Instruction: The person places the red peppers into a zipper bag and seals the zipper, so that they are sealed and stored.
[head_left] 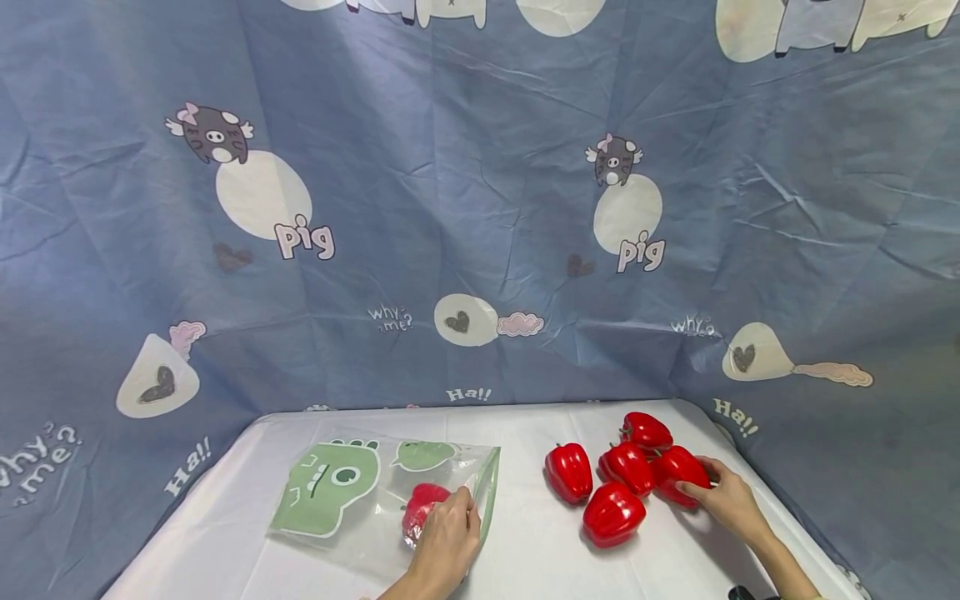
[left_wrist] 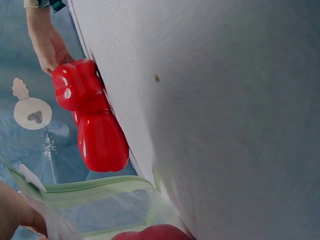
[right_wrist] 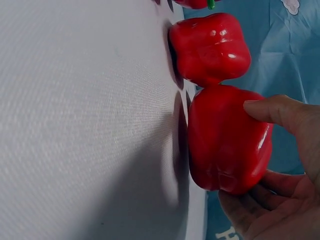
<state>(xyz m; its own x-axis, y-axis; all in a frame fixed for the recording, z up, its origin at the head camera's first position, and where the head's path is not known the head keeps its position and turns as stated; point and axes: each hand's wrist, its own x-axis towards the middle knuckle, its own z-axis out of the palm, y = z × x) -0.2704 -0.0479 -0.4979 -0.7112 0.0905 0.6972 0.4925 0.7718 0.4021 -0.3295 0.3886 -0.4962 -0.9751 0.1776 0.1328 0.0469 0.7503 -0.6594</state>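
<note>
My left hand (head_left: 448, 533) pinches the green-edged mouth of a clear zip bag (head_left: 375, 546) printed with a green dinosaur. One red bell pepper (head_left: 424, 502) lies inside the bag and shows through the plastic. On the right, my right hand (head_left: 731, 500) holds another red bell pepper (right_wrist: 227, 137), thumb on one side and fingers round the other. That pepper sits at the right of a loose group. In the left wrist view, the left hand (left_wrist: 20, 215) shows only in part beside the bag's green zip strip (left_wrist: 95, 186).
More red bell peppers lie near the held one: a front one (head_left: 613, 514), a left one (head_left: 567, 472), a middle one (head_left: 627, 468) and a back one (head_left: 647, 431). A white cloth covers the table (head_left: 525, 550). Behind it hangs a blue printed curtain (head_left: 480, 208).
</note>
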